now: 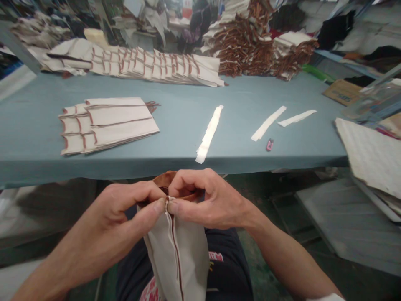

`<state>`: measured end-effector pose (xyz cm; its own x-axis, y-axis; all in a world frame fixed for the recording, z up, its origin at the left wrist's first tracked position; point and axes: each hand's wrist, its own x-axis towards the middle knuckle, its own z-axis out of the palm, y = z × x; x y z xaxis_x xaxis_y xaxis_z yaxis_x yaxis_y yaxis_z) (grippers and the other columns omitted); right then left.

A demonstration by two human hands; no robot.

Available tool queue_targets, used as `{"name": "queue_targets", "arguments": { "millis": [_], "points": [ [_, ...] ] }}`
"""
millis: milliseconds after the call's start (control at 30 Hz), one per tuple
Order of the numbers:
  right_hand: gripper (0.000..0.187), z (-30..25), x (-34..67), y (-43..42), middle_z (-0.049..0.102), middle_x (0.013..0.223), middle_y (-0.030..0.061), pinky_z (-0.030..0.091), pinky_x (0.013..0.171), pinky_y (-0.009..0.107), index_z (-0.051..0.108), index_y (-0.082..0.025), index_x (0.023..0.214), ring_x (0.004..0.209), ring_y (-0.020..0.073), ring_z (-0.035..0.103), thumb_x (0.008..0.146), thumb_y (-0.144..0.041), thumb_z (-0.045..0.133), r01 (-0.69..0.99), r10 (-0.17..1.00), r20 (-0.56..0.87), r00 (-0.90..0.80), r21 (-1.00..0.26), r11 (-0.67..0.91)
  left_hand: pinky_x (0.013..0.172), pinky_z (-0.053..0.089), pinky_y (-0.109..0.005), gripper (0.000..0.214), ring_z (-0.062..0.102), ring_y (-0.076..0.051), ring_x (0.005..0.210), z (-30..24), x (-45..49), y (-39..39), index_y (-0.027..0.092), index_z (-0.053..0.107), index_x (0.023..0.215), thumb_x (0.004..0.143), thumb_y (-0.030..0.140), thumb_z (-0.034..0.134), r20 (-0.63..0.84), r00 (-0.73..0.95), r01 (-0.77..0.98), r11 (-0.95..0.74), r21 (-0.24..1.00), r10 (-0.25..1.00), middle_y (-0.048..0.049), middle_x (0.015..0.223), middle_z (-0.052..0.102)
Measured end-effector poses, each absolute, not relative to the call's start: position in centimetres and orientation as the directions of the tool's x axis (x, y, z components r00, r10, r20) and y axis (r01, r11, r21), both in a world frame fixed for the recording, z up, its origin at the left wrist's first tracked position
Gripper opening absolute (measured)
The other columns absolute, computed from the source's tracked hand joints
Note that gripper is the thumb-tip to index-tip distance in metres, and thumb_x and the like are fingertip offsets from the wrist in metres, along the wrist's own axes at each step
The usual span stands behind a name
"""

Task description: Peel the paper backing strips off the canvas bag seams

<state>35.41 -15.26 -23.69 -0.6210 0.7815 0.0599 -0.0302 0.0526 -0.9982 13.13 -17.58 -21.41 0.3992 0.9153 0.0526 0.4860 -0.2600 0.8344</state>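
A cream fabric piece with a brown inner edge (191, 242) hangs upright over my lap, its long seam running down the middle. My left hand (125, 221) pinches the top of that seam between thumb and forefinger. Right beside it, my right hand (203, 200) grips the same top edge, thumb in front and fingers curled behind. The two thumb tips nearly touch at the seam. Brown material (164, 180) shows behind the fingers at the opening. The lower end of the piece runs out of view.
On the blue-covered table (175, 94) lie a stack of cream pieces (119, 115), white strips (209, 133) and a small pink tool (270, 145). Behind them are a long overlapping row of cream pieces (147, 62) and a brown-edged heap (250, 46). A cardboard piece (341, 92) lies at the right.
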Motion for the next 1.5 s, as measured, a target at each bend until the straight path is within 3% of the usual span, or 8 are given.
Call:
{"name": "queue_targets", "arguments": {
  "millis": [133,333,500,667,833,967,1167,1500],
  "points": [
    [0.020,-23.5,35.4,-15.2,0.061,0.076,-0.0045,0.042,0.063,0.020,0.063,-0.019,0.086,0.068,0.0088,0.051,0.091,-0.031,0.079,0.006,0.792,0.053,-0.609,-0.997,0.071,0.060,0.044,-0.023,0.042,0.055,-0.014,0.063,-21.6,13.2,-18.0,0.023,0.064,0.069,0.102,0.047,0.055,-0.018,0.346,0.524,-0.178,0.833,0.938,0.0038,0.067,0.062],
    [0.017,-22.7,35.2,-15.2,0.066,0.074,-0.0034,0.039,0.065,0.023,0.066,-0.020,0.082,0.071,0.0115,0.058,0.091,-0.033,0.074,0.257,0.850,-0.011,-0.527,-0.955,0.147,0.059,0.043,-0.022,0.048,0.055,-0.014,0.065,-21.4,13.4,-18.2,0.023,0.064,0.072,0.108,0.052,0.052,-0.049,0.342,0.537,-0.152,0.830,0.939,0.0041,0.068,0.061],
    [0.015,-21.9,34.9,-15.5,0.058,0.066,-0.0075,0.032,0.063,0.025,0.063,-0.020,0.075,0.063,0.0087,0.050,0.085,-0.024,0.073,0.414,0.882,0.012,-0.471,-0.880,0.232,0.059,0.046,-0.019,0.051,0.059,-0.013,0.062,-21.7,12.8,-17.8,0.023,0.065,0.075,0.114,0.050,0.047,0.023,0.432,0.532,-0.275,0.801,0.902,0.0042,0.068,0.066],
    [0.017,-21.4,34.9,-15.8,0.054,0.065,-0.0090,0.029,0.064,0.025,0.061,-0.020,0.073,0.061,0.0076,0.044,0.084,-0.020,0.074,0.486,0.886,-0.006,-0.464,-0.837,0.249,0.058,0.049,-0.016,0.040,0.066,-0.012,0.063,-22.7,11.8,-16.8,0.023,0.075,0.080,0.109,0.045,0.059,0.011,0.519,0.502,-0.316,0.805,0.854,0.0054,0.072,0.073],
    [0.013,-21.7,34.9,-16.3,0.061,0.070,-0.0078,0.031,0.064,0.024,0.066,-0.020,0.079,0.064,0.0079,0.053,0.089,-0.022,0.074,0.446,0.883,0.018,-0.469,-0.858,0.254,0.060,0.049,-0.015,0.033,0.065,-0.011,0.064,-23.1,11.3,-16.9,0.025,0.077,0.081,0.106,0.036,0.058,0.007,0.530,0.480,-0.307,0.822,0.848,0.0075,0.072,0.073],
    [0.015,-22.1,34.9,-16.3,0.062,0.070,-0.0070,0.033,0.064,0.024,0.066,-0.019,0.079,0.065,0.0081,0.053,0.090,-0.024,0.074,0.420,0.885,0.018,-0.466,-0.875,0.239,0.059,0.048,-0.015,0.027,0.066,-0.010,0.062,-23.3,12.0,-17.6,0.025,0.077,0.080,0.099,0.028,0.059,0.080,0.442,0.520,-0.327,0.789,0.894,0.0089,0.071,0.073],
    [0.013,-23.0,34.9,-16.0,0.066,0.076,-0.0047,0.043,0.064,0.021,0.067,-0.019,0.084,0.069,0.0095,0.056,0.091,-0.028,0.072,0.215,0.858,-0.011,-0.513,-0.970,0.116,0.057,0.046,-0.015,0.023,0.065,-0.010,0.060,-23.5,12.7,-18.0,0.024,0.075,0.078,0.096,0.025,0.060,0.154,0.358,0.482,-0.324,0.814,0.921,0.0098,0.069,0.073],
    [0.008,-22.8,34.5,-16.1,0.059,0.073,-0.0060,0.040,0.058,0.021,0.063,-0.019,0.080,0.065,0.0086,0.050,0.084,-0.024,0.068,0.138,0.847,-0.067,-0.527,-0.990,0.008,0.061,0.044,-0.020,0.036,0.054,-0.011,0.065,-23.3,13.5,-18.9,0.022,0.063,0.073,0.103,0.039,0.052,-0.023,0.294,0.333,-0.079,0.940,0.956,0.0073,0.069,0.060]
  ]
}}
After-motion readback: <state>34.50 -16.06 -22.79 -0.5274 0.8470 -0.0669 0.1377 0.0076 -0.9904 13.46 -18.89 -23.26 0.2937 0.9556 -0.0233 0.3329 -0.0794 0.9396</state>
